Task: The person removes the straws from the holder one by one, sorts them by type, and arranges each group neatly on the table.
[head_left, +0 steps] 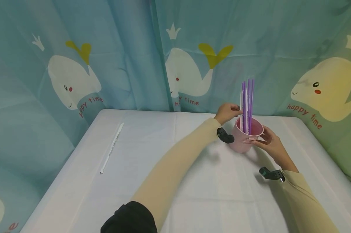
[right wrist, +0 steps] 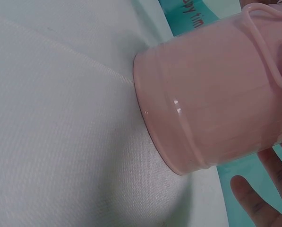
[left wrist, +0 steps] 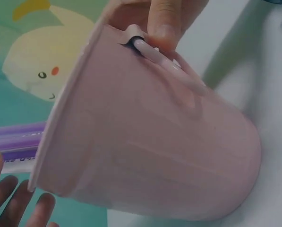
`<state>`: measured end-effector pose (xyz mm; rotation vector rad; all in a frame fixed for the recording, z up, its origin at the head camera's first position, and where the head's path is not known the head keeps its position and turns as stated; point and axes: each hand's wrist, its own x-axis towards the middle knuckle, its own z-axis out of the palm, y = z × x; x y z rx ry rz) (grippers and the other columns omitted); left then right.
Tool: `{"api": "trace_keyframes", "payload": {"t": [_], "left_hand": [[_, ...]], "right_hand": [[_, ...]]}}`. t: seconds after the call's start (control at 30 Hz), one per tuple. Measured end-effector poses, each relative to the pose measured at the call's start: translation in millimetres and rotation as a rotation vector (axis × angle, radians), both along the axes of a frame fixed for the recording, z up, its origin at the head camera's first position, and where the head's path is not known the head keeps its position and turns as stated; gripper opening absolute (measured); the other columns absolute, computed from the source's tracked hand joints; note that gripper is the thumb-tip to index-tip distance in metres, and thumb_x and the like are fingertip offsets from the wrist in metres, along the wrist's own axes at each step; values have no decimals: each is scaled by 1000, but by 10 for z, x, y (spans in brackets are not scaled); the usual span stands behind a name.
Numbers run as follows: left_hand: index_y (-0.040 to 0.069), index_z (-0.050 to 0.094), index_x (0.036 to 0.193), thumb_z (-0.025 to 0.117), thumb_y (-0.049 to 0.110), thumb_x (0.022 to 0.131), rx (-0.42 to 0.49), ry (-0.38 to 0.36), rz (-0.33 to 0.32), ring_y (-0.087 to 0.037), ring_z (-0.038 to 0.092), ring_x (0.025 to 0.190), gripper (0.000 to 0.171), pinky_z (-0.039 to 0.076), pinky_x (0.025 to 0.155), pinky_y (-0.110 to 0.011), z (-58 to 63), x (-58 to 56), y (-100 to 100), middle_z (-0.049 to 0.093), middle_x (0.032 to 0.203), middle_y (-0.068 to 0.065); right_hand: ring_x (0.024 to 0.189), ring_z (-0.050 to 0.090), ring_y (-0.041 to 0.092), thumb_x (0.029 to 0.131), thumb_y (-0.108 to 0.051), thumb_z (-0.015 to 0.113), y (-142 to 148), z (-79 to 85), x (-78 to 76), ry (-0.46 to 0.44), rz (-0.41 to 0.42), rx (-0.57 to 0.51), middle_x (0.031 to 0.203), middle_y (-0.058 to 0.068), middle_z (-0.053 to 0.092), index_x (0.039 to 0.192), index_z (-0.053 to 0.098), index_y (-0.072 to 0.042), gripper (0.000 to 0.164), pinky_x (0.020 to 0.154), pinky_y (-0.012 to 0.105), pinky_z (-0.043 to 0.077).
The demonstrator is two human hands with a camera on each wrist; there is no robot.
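A small pink bucket (head_left: 240, 141) with a looped side handle (left wrist: 171, 71) stands near the table's far right. Several slender purple sticks (head_left: 251, 97) and white sticks with printed lettering rise from it. My left hand (head_left: 228, 112) is above the rim on the left side, its fingertips pinching a white stick (head_left: 241, 105) that stands in the bucket. On the other side, my right hand (head_left: 270, 144) grips the bucket by its rim and handle, thumb in front. In the right wrist view, fingers (right wrist: 256, 201) show beyond the bucket. The sticks' lower ends are hidden inside.
A single white stick (head_left: 112, 149) with lettering lies on the left part of the white-covered table (head_left: 210, 194). Behind and beside the table hangs a blue-green curtain (head_left: 129, 58) with whale prints. Each wrist wears a dark camera (head_left: 271, 174).
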<state>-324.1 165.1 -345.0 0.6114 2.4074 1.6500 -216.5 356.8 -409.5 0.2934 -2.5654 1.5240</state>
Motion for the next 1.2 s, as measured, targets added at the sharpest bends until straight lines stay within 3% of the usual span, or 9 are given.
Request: {"api": "trace_keyframes", "payload": {"t": [0.2,0.4,0.53,0.83,1.0,1.1,1.2], "left_hand": [[3,70,106,64,19,90,-71,21,-2,-15,65,94,24,47,71,-12,-62,5,70,72,103,-8],[5,72,106,64,20,90,-104,24,28,-12,65,97,23,48,76,-14,-80,20,104,72,103,-5],[7,71,106,62,22,91,-121,44,41,-12,64,98,23,49,78,-16,-70,25,96,72,104,-4],[7,69,111,59,21,93,-94,76,91,-12,67,95,25,50,76,-14,-22,59,76,72,104,-5],[9,70,108,58,24,94,-112,131,114,-7,65,87,24,47,68,-11,5,57,79,72,98,-2],[9,70,108,57,24,94,-113,154,117,-6,64,83,24,45,65,-10,28,63,72,72,96,-1],[9,69,110,56,24,95,-96,155,114,-5,63,81,25,44,64,-10,54,72,63,72,96,-2]], "right_hand": [[108,43,-16,86,-6,67,-4,-2,13,-4,2,8,140,8,44,147,25,-3,74,83,3,45],[109,44,-14,86,-5,66,1,-9,9,1,11,6,137,0,45,147,25,-3,74,83,3,45],[109,44,-14,86,-5,66,5,-3,-2,3,10,14,137,3,45,147,25,-3,74,83,3,45],[111,43,-13,87,-9,66,0,13,-2,-20,-7,45,142,14,41,148,23,-6,75,83,2,44],[108,42,-16,87,-9,66,-3,14,2,-20,-12,49,143,17,39,148,23,-5,75,82,2,44],[118,47,-3,88,-13,66,1,26,13,-44,-32,86,146,21,36,149,21,-7,76,82,1,43],[129,46,21,89,-17,66,4,40,23,-68,-45,115,148,25,32,150,19,-9,78,82,0,42]]}}
